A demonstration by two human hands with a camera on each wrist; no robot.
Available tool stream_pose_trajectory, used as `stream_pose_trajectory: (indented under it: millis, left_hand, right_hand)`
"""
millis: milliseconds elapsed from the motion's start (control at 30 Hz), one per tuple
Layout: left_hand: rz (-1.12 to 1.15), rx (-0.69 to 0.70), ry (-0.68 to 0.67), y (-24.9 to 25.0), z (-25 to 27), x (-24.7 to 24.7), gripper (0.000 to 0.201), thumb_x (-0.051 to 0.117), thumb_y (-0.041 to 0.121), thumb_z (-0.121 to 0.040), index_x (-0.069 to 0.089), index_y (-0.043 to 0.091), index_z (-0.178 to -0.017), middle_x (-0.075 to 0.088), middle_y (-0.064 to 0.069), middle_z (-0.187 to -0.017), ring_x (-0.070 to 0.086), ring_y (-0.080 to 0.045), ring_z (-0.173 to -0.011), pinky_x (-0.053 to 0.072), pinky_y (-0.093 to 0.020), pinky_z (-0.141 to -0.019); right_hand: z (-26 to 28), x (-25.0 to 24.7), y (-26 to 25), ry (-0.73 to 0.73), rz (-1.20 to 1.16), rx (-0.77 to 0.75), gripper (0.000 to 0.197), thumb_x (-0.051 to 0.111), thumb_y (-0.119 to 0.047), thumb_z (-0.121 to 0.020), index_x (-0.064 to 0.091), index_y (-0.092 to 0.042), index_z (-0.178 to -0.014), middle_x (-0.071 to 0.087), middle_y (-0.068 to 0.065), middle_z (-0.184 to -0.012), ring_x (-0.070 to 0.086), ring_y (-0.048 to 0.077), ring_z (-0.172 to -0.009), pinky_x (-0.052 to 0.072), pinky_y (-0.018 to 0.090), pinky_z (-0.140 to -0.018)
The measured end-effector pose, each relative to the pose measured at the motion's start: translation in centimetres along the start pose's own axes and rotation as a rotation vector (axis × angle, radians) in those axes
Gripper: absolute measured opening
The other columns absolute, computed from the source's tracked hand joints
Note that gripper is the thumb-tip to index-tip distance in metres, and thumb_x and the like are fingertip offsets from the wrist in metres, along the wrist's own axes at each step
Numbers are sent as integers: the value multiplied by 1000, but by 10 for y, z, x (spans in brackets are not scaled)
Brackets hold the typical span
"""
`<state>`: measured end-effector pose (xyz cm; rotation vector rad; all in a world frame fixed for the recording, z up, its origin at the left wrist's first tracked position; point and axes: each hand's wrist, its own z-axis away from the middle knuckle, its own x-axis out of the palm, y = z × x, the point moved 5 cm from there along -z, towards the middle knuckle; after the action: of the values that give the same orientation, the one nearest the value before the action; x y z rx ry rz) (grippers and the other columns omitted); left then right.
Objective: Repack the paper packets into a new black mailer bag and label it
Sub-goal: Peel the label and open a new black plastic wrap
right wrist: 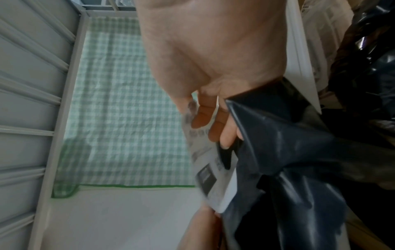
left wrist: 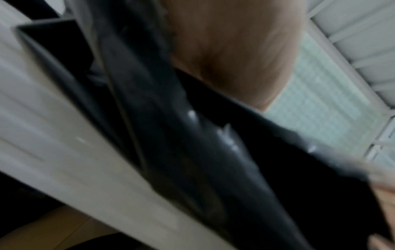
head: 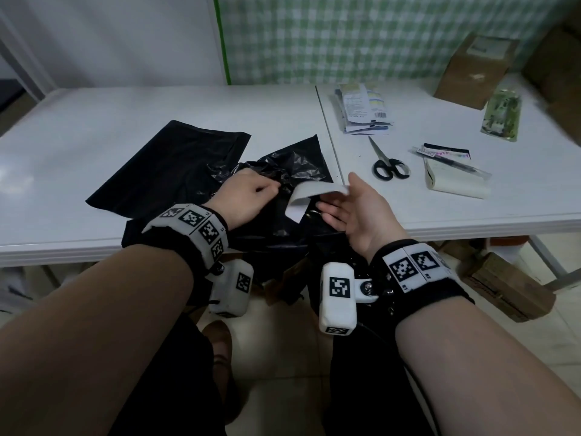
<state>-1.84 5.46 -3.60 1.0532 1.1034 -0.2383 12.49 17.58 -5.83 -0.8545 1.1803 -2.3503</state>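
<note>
My left hand [head: 251,191] grips the crumpled black bag [head: 292,169] at the table's front edge, fingers curled into the plastic. My right hand [head: 338,204], palm turned left, pinches a curled white printed label [head: 309,193] between thumb and fingers; the label's lower end lies against that bag. In the right wrist view the fingers [right wrist: 215,128] curl between the label [right wrist: 210,170] and the black bag [right wrist: 288,152]. A flat black mailer bag [head: 169,165] lies to the left on the table. The paper packets [head: 364,108] are stacked at the back right. The left wrist view is blurred, showing black plastic [left wrist: 192,135].
Black-handled scissors [head: 388,165] lie right of my right hand, with a pen [head: 449,162] across a notepad [head: 456,182] beyond them. A green packet [head: 501,114] and a cardboard box [head: 474,70] sit at the far right. The white table [head: 94,121] has bare surface at the left.
</note>
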Motion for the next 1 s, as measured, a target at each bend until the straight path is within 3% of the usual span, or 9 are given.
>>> stream_pose_trajectory:
  millis: [133, 267, 333, 400, 500, 600, 700, 767, 1000]
  left_hand:
    - [-259, 92, 65, 1, 2, 4, 31, 58, 23, -88, 66, 15, -117, 61, -9, -121, 48, -22, -121, 24, -35, -111]
    - [-165, 170, 109, 19, 6, 13, 28, 48, 13, -87, 68, 14, -105, 63, -6, -109, 55, -24, -107, 37, -33, -99]
    - [-85, 222, 34, 27, 10, 20, 31, 43, 20, -82, 67, 13, -100, 65, -5, -104, 58, -22, -101, 45, -36, -92]
    - [-54, 242, -19, 28, 12, 27, 34, 38, 21, -88, 64, 16, -111, 65, -3, -114, 55, -21, -112, 39, -44, -102]
    - [-53, 125, -90, 16, 14, 34, 42, 25, 30, -101, 39, 28, -140, 40, 4, -148, 23, -19, -143, 10, -45, -119]
    - [-84, 93, -197, 9, 17, 42, 52, 12, 47, -98, 14, 34, -148, 15, 6, -158, 4, -16, -147, -2, -40, -119]
    - [-167, 89, -232, 5, 14, 47, 70, 11, 63, -89, -4, 31, -149, 4, 6, -160, -2, -15, -147, -4, -39, -120]
    - [-242, 82, -239, 3, 11, 49, 84, 14, 72, -82, -10, 27, -149, -1, 5, -160, -3, -14, -147, -4, -39, -120]
    - [-304, 61, -264, 6, 11, 49, 90, 24, 74, -81, -9, 26, -149, -8, 3, -159, -8, -13, -147, -5, -40, -120]
  right_hand:
    - [10, 13, -1, -19, 209, -91, 55, 42, -66, -86, 63, -15, -85, 69, 2, -99, 64, 17, -96, 50, 33, -94]
    - [24, 33, -2, 21, 687, -395, 36, 64, -58, -78, 59, -25, -64, 60, -12, -67, 57, 1, -65, 46, 18, -67]
    - [27, 43, 1, 0, 883, -521, 33, 66, -53, -78, 67, -21, -74, 64, -11, -73, 57, -3, -69, 40, 15, -64]
    - [23, 45, 3, 37, 947, -565, 32, 63, -49, -82, 67, -17, -78, 61, -9, -72, 55, 6, -74, 38, 19, -64]
    - [9, 31, 7, 166, 838, -437, 39, 59, -38, -87, 53, -14, -57, 50, -5, -54, 54, 17, -63, 41, 26, -60]
    - [2, 22, 12, 207, 603, -290, 31, 63, -27, -80, 51, -14, -54, 51, -1, -55, 56, 23, -66, 44, 34, -63]
    - [0, 20, 16, 188, 427, -179, 15, 65, -21, -82, 66, -6, -81, 67, 6, -78, 66, 26, -80, 55, 36, -73]
    - [0, 18, 17, 189, 322, -126, 30, 66, -19, -84, 65, 0, -107, 70, 13, -100, 68, 28, -93, 57, 40, -84]
    - [1, 16, 22, 207, 147, -74, 35, 67, -16, -83, 62, -2, -115, 70, 15, -107, 68, 29, -96, 57, 42, -85]
